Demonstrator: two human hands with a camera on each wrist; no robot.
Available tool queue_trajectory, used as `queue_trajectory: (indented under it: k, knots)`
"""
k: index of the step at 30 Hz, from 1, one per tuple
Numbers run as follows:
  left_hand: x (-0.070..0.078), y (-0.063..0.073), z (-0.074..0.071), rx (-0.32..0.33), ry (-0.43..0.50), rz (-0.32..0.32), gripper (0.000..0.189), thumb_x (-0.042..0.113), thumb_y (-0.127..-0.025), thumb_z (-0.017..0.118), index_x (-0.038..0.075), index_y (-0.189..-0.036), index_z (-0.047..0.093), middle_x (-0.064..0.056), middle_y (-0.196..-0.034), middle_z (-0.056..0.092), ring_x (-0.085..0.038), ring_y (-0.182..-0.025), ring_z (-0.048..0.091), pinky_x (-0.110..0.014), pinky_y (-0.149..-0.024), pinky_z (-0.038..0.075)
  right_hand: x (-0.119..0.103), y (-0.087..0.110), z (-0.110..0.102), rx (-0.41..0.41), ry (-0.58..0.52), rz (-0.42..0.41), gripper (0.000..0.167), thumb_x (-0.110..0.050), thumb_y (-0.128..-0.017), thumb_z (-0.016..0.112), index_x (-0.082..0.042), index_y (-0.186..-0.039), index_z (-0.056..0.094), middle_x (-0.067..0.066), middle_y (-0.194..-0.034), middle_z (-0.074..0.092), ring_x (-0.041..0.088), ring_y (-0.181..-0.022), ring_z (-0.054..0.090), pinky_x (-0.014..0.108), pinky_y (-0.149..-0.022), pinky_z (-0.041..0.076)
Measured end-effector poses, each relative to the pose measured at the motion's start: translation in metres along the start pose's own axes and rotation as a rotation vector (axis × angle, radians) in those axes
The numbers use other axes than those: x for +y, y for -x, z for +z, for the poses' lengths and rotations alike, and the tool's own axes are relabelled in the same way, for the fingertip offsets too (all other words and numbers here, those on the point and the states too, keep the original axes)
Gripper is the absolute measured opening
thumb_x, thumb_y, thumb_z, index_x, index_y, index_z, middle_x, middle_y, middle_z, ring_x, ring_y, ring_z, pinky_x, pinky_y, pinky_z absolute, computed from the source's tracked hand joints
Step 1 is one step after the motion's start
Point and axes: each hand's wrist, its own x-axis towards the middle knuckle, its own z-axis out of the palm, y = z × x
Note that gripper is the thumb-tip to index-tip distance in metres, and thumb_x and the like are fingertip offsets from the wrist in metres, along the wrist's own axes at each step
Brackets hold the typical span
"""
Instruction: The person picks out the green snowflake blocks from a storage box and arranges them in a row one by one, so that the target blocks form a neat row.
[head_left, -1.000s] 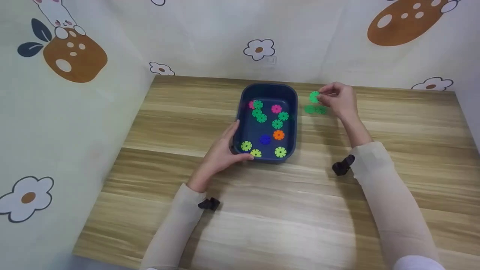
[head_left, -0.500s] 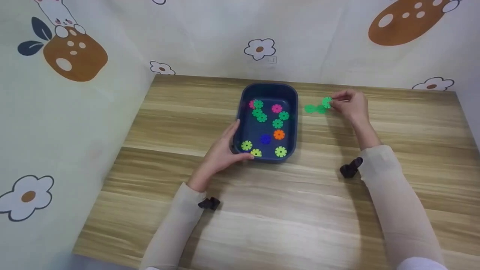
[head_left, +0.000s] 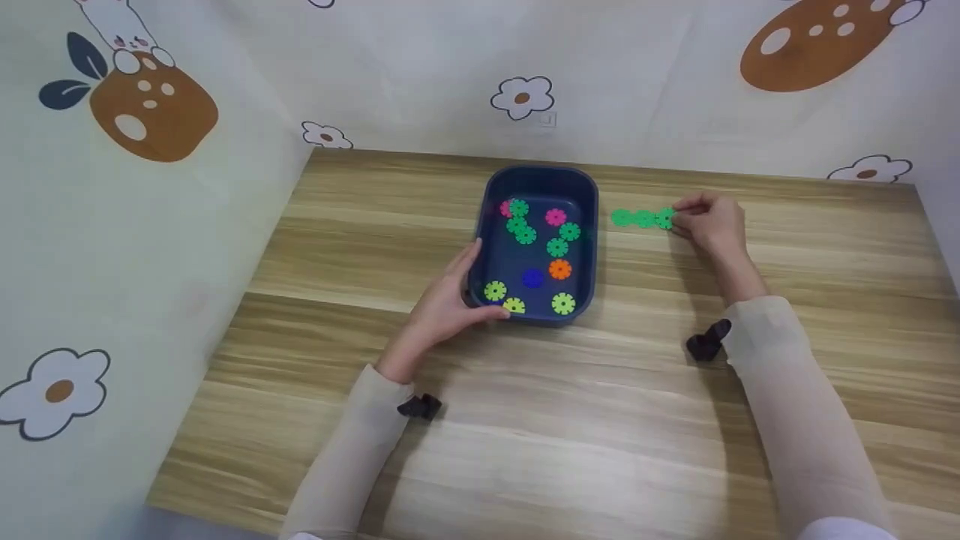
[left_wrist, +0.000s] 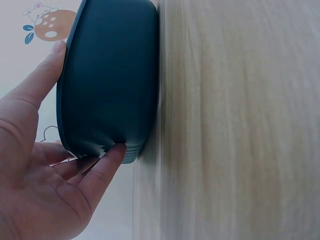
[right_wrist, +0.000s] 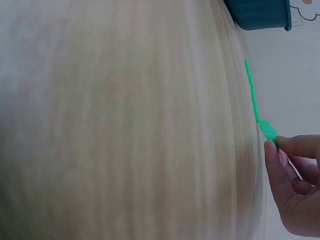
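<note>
Right now the right hand (head_left: 716, 225) pinches a green, round, notched plastic disc (head_left: 664, 218) between thumb and fingertips — the disc lies just left of that hand, tilted, touching two flat green discs (head_left: 645, 219) on the wood-grained surface (head_left: 525, 420). Meanwhile the left hand (head_left: 442, 307), thumb and fingers spread, grips a near corner of the dark-blue rectangular tub (head_left: 541, 184) holding multicoloured discs (head_left: 559, 269).

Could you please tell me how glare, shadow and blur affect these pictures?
Head view: pale glare on the table near the bottom, shadow beside the right sleeve; left wrist view: the tub looks dark against the pale wall; right wrist view: table grain soft, far edge curved.
</note>
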Motion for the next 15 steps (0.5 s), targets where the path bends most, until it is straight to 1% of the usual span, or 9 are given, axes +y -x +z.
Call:
queue_trajectory:
  k: [2, 7, 15]
  knots:
    - [-0.0005, -0.0005, 0.0002, 0.000, -0.004, 0.005, 0.113, 0.052, -0.069, 0.082, 0.014, -0.155, 0.020, -0.014, -0.158, 0.022, -0.026, -0.142, 0.024, -0.041, -0.113, 0.025, 0.0006, -0.0004, -0.0004, 0.002, 0.017, 0.013, 0.021, 0.004, -0.090, 0.062, 0.008, -0.110, 0.062, 0.017, -0.104, 0.061, 0.007, -0.080, 0.062, 0.022, -0.076, 0.054]
    - [-0.0008, -0.0006, 0.0003, -0.002, -0.004, 0.005, 0.112, 0.053, -0.070, 0.082, 0.014, -0.155, 0.020, -0.014, -0.157, 0.022, -0.027, -0.142, 0.024, -0.042, -0.112, 0.025, 0.0004, -0.0002, -0.0012, 0.010, 0.075, 0.029, 0.021, 0.003, -0.090, 0.061, 0.007, -0.110, 0.063, 0.015, -0.102, 0.060, 0.008, -0.081, 0.059, 0.020, -0.075, 0.054]
    - [-0.0003, -0.0004, 0.0003, 0.001, -0.002, 0.004, 0.113, 0.052, -0.069, 0.083, 0.014, -0.155, 0.020, -0.014, -0.157, 0.022, -0.027, -0.142, 0.023, -0.040, -0.113, 0.023, -0.0005, 0.0023, -0.0054, 0.016, 0.140, -0.010, 0.020, -0.002, -0.090, 0.064, 0.005, -0.109, 0.065, 0.012, -0.100, 0.064, 0.008, -0.082, 0.057, 0.014, -0.068, 0.051]
